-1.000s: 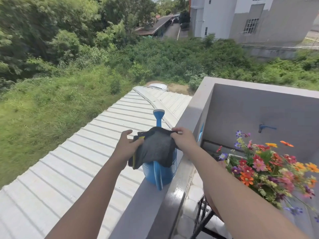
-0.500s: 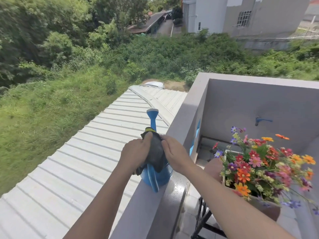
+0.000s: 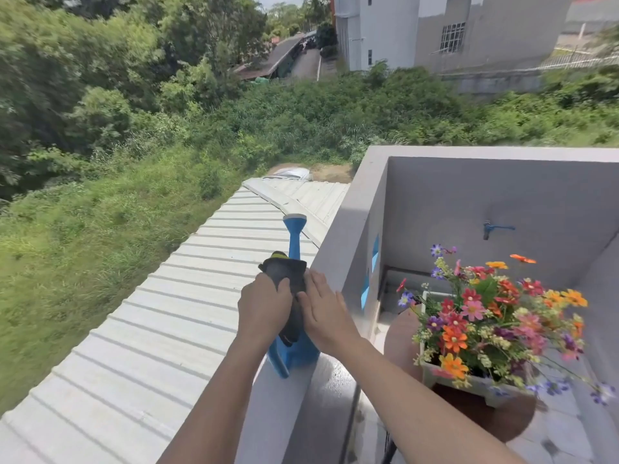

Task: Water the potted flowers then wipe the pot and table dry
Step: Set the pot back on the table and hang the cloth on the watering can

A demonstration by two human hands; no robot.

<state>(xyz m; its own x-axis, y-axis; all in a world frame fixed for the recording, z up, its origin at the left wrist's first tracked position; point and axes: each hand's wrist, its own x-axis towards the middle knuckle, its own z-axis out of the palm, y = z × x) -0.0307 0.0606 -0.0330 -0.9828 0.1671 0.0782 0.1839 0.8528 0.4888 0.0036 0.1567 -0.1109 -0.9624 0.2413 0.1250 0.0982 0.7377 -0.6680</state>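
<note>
- The step in hand looks like handling the dark cloth [image 3: 288,272], which lies folded over the top of the blue watering can [image 3: 294,354]. Whether the watering is done cannot be told from here.
- The left hand [image 3: 264,306] has its grip closed on the cloth, fingers curled over its left side. The right hand [image 3: 323,313] lies flat with straight fingers pressing the cloth's right side against the can, holding nothing.
- The can stands upright on the parapet ledge [image 3: 348,249], well left of the flowers [image 3: 485,316].
- Its long axis runs away from the person. The spout [image 3: 294,236] rises at the far end and points outward over the metal roof [image 3: 167,313], and the handle faces the person.
- The flowers sit in a pale pot [image 3: 469,383] on a round brown table [image 3: 398,336] inside the balcony, below and to the right.
- If wiping comes next, the cloth must be lifted clear without tipping the can off the narrow ledge, then carried right and down to the pot and table.
- If pouring comes next, the can needs turning so the spout faces right.
</note>
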